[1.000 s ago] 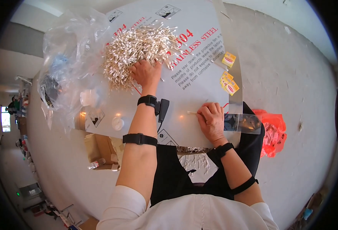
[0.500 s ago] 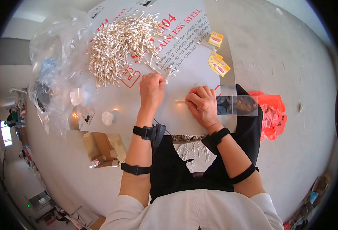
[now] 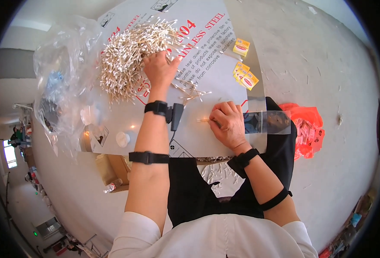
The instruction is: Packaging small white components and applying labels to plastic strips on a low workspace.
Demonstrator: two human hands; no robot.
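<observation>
The left grip touches the cotton swab pile, which lies on the desk beyond and left of it; finger closure cannot be determined. The right grip pinches cotton swabs projecting from its left side. Yellow packets lie beyond it, slightly right.

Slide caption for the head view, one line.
Left hand at a cotton swab heap, right hand gripping at least one swab, over a gray tabletop.
</observation>
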